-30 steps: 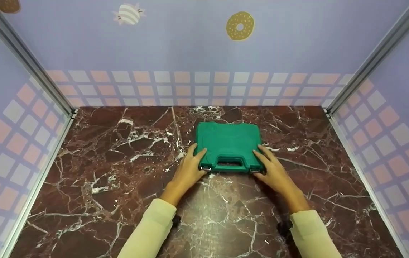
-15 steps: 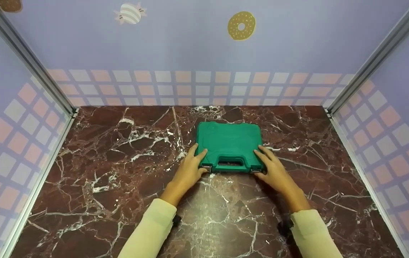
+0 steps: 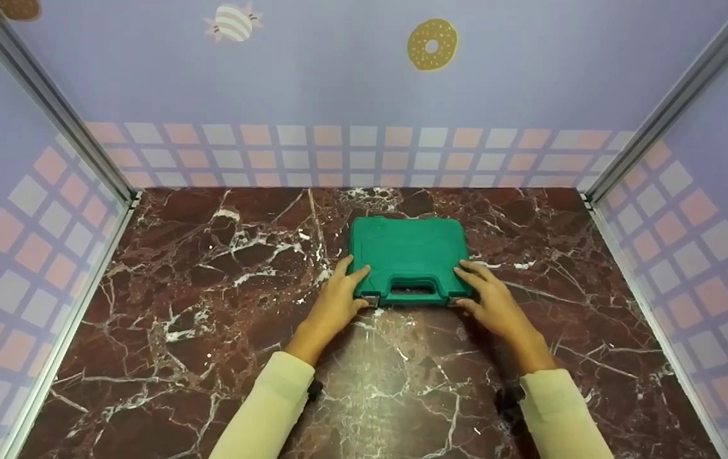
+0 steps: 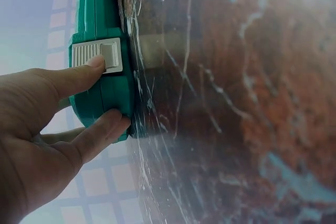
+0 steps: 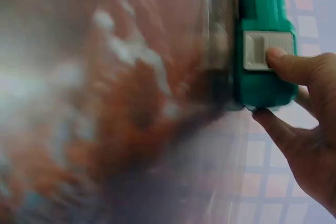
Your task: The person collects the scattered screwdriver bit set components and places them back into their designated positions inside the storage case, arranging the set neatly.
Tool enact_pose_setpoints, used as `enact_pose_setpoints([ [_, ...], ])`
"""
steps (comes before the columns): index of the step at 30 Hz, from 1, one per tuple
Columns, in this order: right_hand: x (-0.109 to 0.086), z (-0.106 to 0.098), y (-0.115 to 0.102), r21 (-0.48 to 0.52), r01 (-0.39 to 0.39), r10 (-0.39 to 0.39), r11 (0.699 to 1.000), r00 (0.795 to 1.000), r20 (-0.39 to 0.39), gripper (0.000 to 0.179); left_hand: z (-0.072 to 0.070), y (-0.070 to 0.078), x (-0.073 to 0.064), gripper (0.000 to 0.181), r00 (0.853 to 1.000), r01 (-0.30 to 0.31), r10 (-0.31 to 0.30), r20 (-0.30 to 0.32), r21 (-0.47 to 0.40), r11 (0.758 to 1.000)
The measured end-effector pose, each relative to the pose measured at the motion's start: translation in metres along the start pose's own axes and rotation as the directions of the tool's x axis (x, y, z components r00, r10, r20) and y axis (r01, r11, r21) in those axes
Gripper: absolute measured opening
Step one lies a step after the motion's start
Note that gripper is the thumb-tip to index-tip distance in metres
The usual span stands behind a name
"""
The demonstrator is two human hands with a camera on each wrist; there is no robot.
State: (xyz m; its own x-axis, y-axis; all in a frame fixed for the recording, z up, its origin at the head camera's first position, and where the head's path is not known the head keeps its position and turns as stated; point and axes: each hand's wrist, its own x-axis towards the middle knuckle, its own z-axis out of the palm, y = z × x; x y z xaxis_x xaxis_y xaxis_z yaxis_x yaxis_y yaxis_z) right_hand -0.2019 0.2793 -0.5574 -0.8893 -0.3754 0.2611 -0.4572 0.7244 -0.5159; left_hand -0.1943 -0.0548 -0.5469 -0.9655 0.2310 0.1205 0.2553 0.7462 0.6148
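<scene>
A green plastic carry case lies flat on the marbled tabletop, its handle cut-out towards me. My left hand grips its near left corner, with fingers on the top and along the side. In the left wrist view, the left thumb rests on a light grey latch that lies flat against the case's front. My right hand holds the near right corner. Its thumb touches the second grey latch, also flat. Whatever is inside the case is hidden.
The dark red marbled tabletop spreads around the case. Lilac walls with a checked band enclose it at the back and both sides. Pale edge strips run along the sides.
The right thumb has shifted up onto the right latch. The left latch looks flatter and darker than a second ago. The case has stayed in place; the head view has shifted slightly.
</scene>
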Motion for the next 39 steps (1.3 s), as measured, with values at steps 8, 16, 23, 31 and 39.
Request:
enact_pose_setpoints([
  [8, 0.002, -0.001, -0.001, 0.003, -0.004, 0.004, 1.0, 1.0, 0.018, 0.062, -0.001, -0.003, 0.0, 0.07, 1.0, 0.015, -0.015, -0.003, -0.015, 1.0],
  [16, 0.002, 0.003, 0.0, 0.033, 0.002, -0.002, 0.999, 1.0, 0.003, 0.062, -0.001, -0.003, -0.005, 0.07, 0.999, 0.032, -0.032, -0.008, -0.009, 0.999],
  [23, -0.003, 0.005, 0.002, 0.019, 0.017, -0.017, 1.0, 1.0, -0.006, 0.063, 0.003, -0.002, -0.008, 0.071, 0.999, 0.037, -0.037, -0.006, -0.023, 0.999],
  [31, -0.01, 0.0, -0.001, -0.016, -0.019, 0.019, 1.0, 1.0, 0.0, 0.063, 0.001, -0.003, -0.008, 0.071, 0.999, 0.019, -0.019, 0.043, 0.016, 1.0],
  [39, 0.004, -0.019, -0.028, -0.167, -0.055, 0.018, 0.985, 0.977, -0.213, 0.053, -0.025, 0.005, -0.018, 0.077, 0.999, -0.029, 0.025, 0.023, 0.185, 0.982],
])
